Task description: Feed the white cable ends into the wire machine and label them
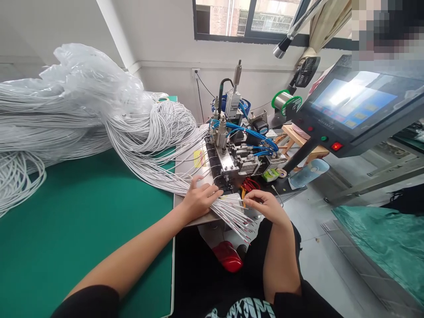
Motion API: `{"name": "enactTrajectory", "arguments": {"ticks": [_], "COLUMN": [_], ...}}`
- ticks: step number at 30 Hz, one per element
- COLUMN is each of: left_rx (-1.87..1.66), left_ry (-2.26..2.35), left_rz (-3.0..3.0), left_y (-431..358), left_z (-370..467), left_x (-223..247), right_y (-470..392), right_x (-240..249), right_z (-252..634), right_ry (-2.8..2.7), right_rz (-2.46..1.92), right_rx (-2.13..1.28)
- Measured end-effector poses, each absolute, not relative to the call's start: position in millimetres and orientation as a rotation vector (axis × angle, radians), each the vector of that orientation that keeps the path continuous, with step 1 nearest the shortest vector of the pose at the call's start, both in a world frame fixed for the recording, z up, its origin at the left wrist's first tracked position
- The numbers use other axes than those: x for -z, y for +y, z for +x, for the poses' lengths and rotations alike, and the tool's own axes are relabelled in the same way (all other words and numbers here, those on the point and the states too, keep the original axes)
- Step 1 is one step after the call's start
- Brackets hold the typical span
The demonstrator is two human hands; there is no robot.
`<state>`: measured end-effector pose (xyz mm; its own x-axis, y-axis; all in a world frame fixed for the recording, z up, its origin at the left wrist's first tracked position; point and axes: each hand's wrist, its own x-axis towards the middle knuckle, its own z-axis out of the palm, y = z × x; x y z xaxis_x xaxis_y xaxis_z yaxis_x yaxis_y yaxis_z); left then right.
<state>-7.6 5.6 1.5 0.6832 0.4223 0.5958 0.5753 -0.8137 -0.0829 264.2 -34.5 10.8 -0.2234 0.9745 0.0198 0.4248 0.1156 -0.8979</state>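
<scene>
My left hand [201, 198] lies over a bundle of thin white cables [232, 216], fingers stretched out across it near the machine's front edge. Past that hand the cable ends fan out toward my lap, several with reddish tips. My right hand [266, 206] pinches the end of a single cable between thumb and fingertips, to the right of the bundle. Just beyond both hands stands a benchtop machine [228, 161] with metal cylinders and blue air tubes. Some cables run from the large pile [159, 128] along the machine's left side.
A green-topped table [82, 229] fills the left, with clear plastic sheeting [96, 75] over the cable pile. At right stands a control screen [354, 104] on a post. Behind the machine is a wire spool [285, 101]. Red-handled pliers [251, 184] lie by the machine. Another person is partly visible upper right.
</scene>
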Motion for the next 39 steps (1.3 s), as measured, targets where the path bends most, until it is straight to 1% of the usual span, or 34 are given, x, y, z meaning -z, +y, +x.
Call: {"name": "enactTrajectory", "arguments": {"ticks": [6,11,18,23,27,29,34,37,39], "left_rx": [0.909,0.978,0.933,0.841,0.838,0.857,0.888,0.891,0.89], "left_ry": [-0.773,-0.855,-0.817,-0.709,-0.698,-0.724,-0.85,-0.893,-0.913], "left_rz": [-2.595,-2.529,-2.543,-2.583,-2.591,-2.589,-2.547,-2.536,-2.534], "left_y": [5,3,5,9,8,6,5,5,5], "left_z": [-8,-4,-3,-6,-7,-7,-7,-5,-4], "left_x": [-2,-5,-3,-1,-3,-4,-3,-1,0], "right_y": [-19,-12,-7,1,5,5,6,9,12], "right_x": [-7,-3,-3,9,18,17,13,16,20], "right_z": [256,251,247,230,222,223,228,229,230], "right_ry": [-1.6,-1.597,-1.561,-1.386,-1.282,-1.298,-1.492,-1.597,-1.617], "right_rz": [-1.357,-1.335,-1.299,-1.202,-1.152,-1.183,-1.392,-1.413,-1.388], "right_rx": [-0.988,-1.035,-1.094,-1.07,-1.108,-1.063,-0.83,-0.805,-0.855]}}
